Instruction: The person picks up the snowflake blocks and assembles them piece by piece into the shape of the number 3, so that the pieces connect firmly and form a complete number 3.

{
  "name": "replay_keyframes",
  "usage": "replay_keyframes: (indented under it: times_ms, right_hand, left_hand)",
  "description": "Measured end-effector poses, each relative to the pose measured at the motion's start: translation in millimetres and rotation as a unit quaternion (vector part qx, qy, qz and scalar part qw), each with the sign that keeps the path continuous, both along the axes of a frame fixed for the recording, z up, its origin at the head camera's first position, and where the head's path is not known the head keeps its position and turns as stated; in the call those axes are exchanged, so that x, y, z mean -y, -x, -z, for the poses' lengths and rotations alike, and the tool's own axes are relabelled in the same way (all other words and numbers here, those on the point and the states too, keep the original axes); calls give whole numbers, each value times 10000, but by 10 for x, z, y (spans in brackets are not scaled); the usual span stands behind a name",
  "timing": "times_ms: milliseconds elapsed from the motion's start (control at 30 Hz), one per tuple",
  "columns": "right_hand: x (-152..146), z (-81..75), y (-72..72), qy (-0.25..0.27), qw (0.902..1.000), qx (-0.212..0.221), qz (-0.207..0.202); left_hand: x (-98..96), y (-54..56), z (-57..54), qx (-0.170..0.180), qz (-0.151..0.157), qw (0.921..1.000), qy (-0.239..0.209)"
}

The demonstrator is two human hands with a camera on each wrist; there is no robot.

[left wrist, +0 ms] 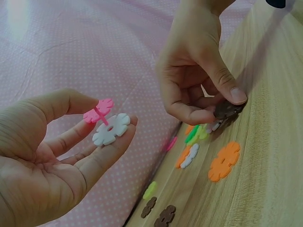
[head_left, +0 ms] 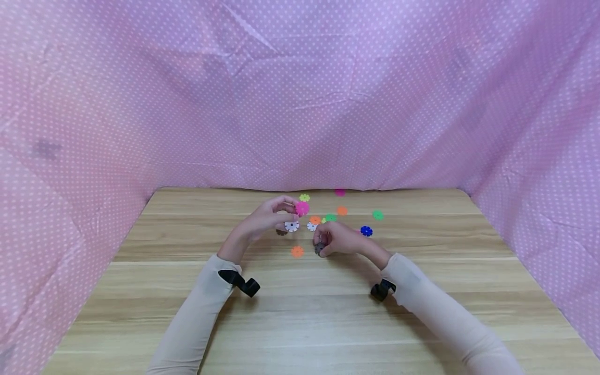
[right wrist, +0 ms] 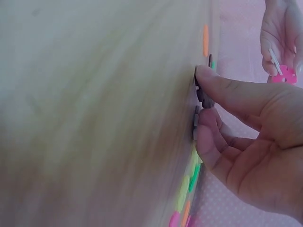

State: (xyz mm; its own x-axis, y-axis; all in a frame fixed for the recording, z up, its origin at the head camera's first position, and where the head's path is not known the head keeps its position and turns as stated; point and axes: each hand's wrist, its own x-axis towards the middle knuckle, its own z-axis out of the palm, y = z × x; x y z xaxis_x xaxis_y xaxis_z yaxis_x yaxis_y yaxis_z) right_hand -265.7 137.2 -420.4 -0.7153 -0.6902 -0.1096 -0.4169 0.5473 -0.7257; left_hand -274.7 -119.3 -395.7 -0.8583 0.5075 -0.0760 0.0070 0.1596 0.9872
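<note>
Between thumb and fingers, my left hand [head_left: 269,217] holds a pink flower-shaped plastic disc [head_left: 302,208] slotted crosswise into a white one [left wrist: 111,129], raised above the table. My right hand [head_left: 343,239] is down at the tabletop, pinching a dark brown flower-shaped disc [left wrist: 228,109] by thumb and fingertips. In the right wrist view, this brown disc [right wrist: 205,97] is tilted up against the wood. A greyish disc [right wrist: 195,124] lies just under the curled fingers. Nearest on the table is an orange disc [head_left: 297,252], flat between the two hands.
The wooden table [head_left: 300,323] carries more loose discs beyond the hands: blue [head_left: 366,230], green [head_left: 377,215], orange [head_left: 342,211], yellow [head_left: 304,198] and pink [head_left: 339,192]. Some overlap near the right hand. A pink dotted cloth [head_left: 300,104] surrounds the table's back and sides.
</note>
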Motion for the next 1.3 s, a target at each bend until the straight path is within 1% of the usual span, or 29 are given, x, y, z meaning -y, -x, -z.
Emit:
replay_keyframes:
  times_ms: [100, 167, 267, 367, 467, 600, 700, 767, 867, 1033, 1167, 1300]
  right_hand:
    - [-7, -11, 1, 152, 9998, -17, 123]
    - [-14, -8, 13, 246, 9993, -51, 278]
    - [-23, 0, 50, 370, 9976, -221, 550]
    - [-30, -12, 96, 607, 9937, -437, 840]
    - [-18, -97, 109, 966, 9865, -504, 1226]
    - [0, -216, 140, 1463, 9716, -492, 1792]
    - [4, -270, 167, 1826, 9607, -507, 2029]
    - [9, -298, 167, 2041, 9553, -493, 2080]
    - [28, -323, 145, 2252, 9503, -477, 2096]
    - [63, -296, 120, 2424, 9461, -556, 2075]
    - [87, -274, 102, 2611, 9411, -536, 2080]
    - [103, -246, 114, 2774, 9378, -553, 2014]
  left_hand:
    - [-7, 2, 3, 32, -23, 10000, -10]
    - [-11, 2, 1, 48, -27, 10000, -35]
    - [-13, 2, 2, 50, -30, 10000, -52]
    - [-17, 5, 12, 67, -52, 10000, -40]
    - [-22, 9, 24, 90, -70, 9999, -16]
    - [-26, 7, 24, 121, -91, 9999, 5]
    - [-28, 3, 20, 117, -94, 9999, 5]
    - [-29, 5, 23, 139, -101, 9999, -7]
    - [-27, 2, 16, 164, -106, 9998, 7]
    - [-25, -6, 9, 221, -130, 9997, 23]
    - [-22, -15, 7, 236, -142, 9996, -23]
    - [-14, -11, 15, 226, -140, 9996, -70]
